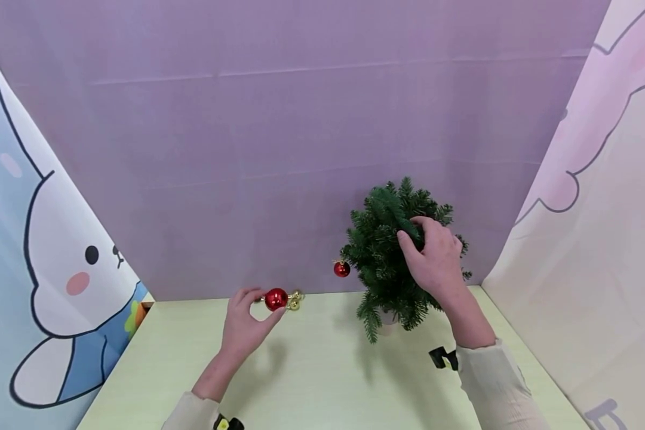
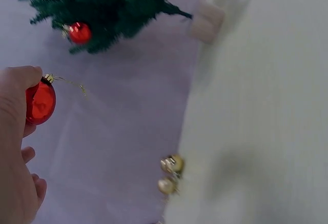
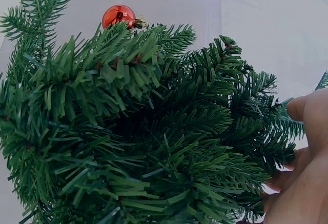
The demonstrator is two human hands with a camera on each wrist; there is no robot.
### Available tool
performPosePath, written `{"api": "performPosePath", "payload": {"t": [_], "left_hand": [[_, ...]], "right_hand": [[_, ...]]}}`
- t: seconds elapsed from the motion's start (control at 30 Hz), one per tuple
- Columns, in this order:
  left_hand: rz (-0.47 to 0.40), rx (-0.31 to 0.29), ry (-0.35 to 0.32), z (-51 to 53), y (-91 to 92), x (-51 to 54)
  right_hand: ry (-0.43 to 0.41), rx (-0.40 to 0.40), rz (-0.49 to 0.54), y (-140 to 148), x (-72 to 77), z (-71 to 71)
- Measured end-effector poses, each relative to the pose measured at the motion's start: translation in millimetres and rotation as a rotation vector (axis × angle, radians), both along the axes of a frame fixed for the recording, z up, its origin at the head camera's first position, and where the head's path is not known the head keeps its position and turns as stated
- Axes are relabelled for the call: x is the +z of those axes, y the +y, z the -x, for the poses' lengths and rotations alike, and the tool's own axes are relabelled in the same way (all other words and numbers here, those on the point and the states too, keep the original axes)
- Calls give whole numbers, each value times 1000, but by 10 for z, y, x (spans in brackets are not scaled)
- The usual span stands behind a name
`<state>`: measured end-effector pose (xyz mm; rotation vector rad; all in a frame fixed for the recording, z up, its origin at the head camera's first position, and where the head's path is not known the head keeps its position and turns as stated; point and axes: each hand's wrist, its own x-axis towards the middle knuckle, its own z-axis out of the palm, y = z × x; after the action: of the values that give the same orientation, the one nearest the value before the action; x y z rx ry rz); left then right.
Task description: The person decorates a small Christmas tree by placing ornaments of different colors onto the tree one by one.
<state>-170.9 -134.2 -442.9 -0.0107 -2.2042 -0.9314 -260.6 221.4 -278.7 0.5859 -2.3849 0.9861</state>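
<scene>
My left hand (image 1: 246, 325) pinches a shiny red Christmas bauble (image 1: 276, 299) between thumb and fingers, above the table. In the left wrist view, a thin gold string (image 2: 72, 82) trails from the cap of this red bauble (image 2: 41, 102). A small artificial Christmas tree (image 1: 378, 254) stands to the right. My right hand (image 1: 435, 257) grips the tree's upper branches, thumb and fingers on either side of the greenery; needles partly hide the fingertips in the right wrist view. Another red bauble (image 1: 341, 269) hangs from a branch on the tree's left side.
Several small gold baubles (image 1: 295, 303) lie at the table's back edge, beyond my left hand. The tree's pale base (image 1: 388, 325) rests on the light table (image 1: 322, 370). A purple cloth (image 1: 279, 149) rises behind, with printed cartoon panels (image 1: 613, 269) on both sides.
</scene>
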Motion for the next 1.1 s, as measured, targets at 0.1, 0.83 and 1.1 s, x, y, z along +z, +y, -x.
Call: {"api": "performPosePath", "payload": {"t": [0.1, 0.83, 1.1], "left_hand": [[6, -13, 23, -26, 93, 129], [-53, -105, 158, 23, 575, 686], [-25, -129, 214, 138, 677, 852]], "right_hand": [[3, 2, 2, 10, 17, -6], [51, -16, -53, 84, -28, -53], [58, 8, -87, 72, 26, -87]]}}
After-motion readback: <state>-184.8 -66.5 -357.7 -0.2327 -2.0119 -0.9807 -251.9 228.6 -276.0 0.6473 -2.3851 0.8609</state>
